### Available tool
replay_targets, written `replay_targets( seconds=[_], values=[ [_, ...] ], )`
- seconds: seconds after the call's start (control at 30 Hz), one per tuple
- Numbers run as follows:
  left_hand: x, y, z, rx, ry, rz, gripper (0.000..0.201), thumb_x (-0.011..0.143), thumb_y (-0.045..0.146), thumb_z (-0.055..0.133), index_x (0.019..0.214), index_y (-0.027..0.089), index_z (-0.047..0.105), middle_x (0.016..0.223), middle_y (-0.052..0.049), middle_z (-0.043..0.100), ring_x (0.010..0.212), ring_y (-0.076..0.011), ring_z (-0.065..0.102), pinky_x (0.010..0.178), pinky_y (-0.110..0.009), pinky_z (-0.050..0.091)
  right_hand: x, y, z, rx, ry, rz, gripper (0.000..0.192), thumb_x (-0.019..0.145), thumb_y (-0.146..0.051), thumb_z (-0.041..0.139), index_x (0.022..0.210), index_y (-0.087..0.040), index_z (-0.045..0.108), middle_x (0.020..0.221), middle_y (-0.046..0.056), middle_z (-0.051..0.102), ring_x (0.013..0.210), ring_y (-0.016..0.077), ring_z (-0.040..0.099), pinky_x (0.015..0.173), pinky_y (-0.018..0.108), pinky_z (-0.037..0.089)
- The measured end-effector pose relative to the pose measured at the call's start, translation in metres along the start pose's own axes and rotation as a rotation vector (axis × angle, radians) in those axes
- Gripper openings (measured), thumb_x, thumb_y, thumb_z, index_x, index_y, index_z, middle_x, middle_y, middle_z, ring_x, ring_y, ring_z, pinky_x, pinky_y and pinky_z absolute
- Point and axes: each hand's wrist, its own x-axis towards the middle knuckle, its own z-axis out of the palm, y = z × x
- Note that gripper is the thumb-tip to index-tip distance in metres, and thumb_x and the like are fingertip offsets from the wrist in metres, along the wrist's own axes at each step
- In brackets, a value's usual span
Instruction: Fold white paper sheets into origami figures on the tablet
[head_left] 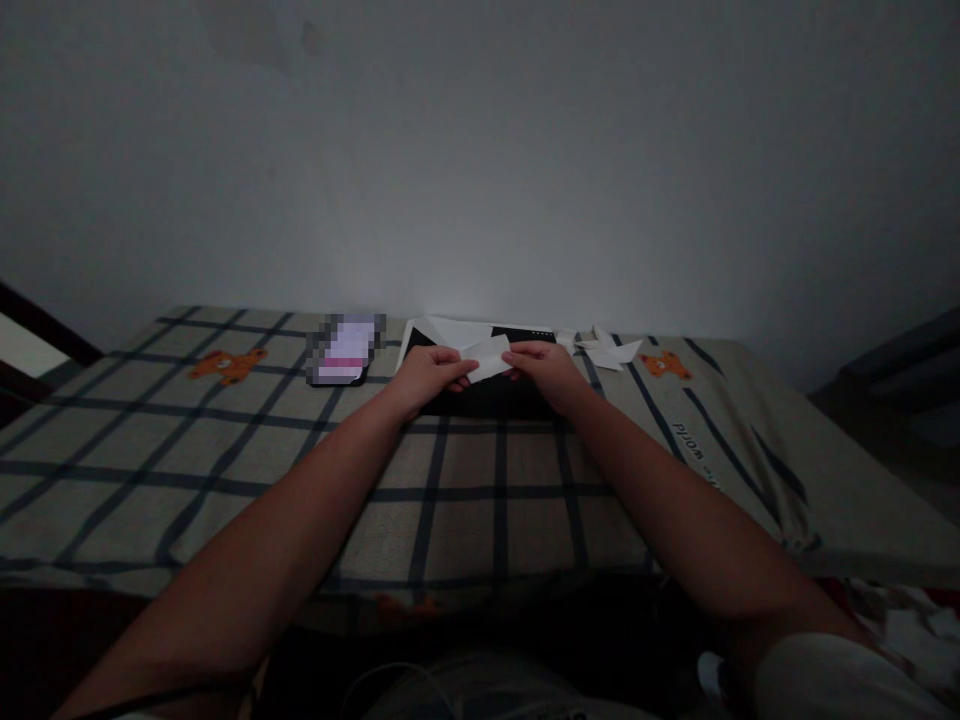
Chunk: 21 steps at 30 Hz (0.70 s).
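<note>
A small piece of white paper (487, 358) is stretched between my two hands. My left hand (431, 378) pinches its left end between thumb and fingers. At the other end, my right hand (546, 370) grips the paper's upper right side in the same way. Beneath both hands lies a flat black sheet or board (487, 402) with a white border, partly covered by my hands and the paper. Just right of my right hand rest folded white paper pieces (611, 352) with pointed ends.
A phone (346, 350) with a lit, blurred screen lies to the left. The table wears a checked cloth (465, 520) with orange bear prints. A plain wall (480, 170) rises directly behind the table's far edge. Dark furniture (30, 330) stands at the far left.
</note>
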Motion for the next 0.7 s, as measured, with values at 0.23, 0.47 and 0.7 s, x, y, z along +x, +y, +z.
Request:
replay_targets(
  seconds=[0.23,0.47,0.7],
  values=[
    [0.003,-0.002,-0.002,-0.086,0.039,-0.034,0.029,0.067,0.041,0.072,0.069,0.012,0.065,0.060,-0.001,0.061,0.053,-0.0080,0.054,0.054,-0.020,0.047,0.007,0.016,-0.004,0.116,-0.078,0.038,0.020,0.068,-0.029,0.070,0.085,-0.018,0.071,0.080,0.003,0.069,0.065,0.0108,0.060,0.063,0.025,0.047],
    [0.004,-0.003,-0.002,-0.186,0.036,0.000,0.028,0.069,0.041,0.071,0.077,0.014,0.069,0.070,-0.003,0.065,0.061,-0.0093,0.058,0.061,-0.021,0.050,0.006,0.014,-0.006,0.232,-0.112,0.119,0.019,0.068,-0.024,0.070,0.086,-0.017,0.070,0.085,0.003,0.070,0.068,0.0095,0.062,0.067,0.023,0.050],
    [0.003,-0.002,-0.001,-0.216,0.066,-0.001,0.030,0.068,0.040,0.070,0.081,0.013,0.069,0.069,-0.003,0.065,0.060,-0.0096,0.057,0.062,-0.022,0.051,0.004,0.012,-0.005,0.243,-0.121,0.141,0.019,0.068,-0.024,0.071,0.086,-0.016,0.069,0.085,0.004,0.070,0.068,0.0111,0.063,0.067,0.025,0.053]
  ],
)
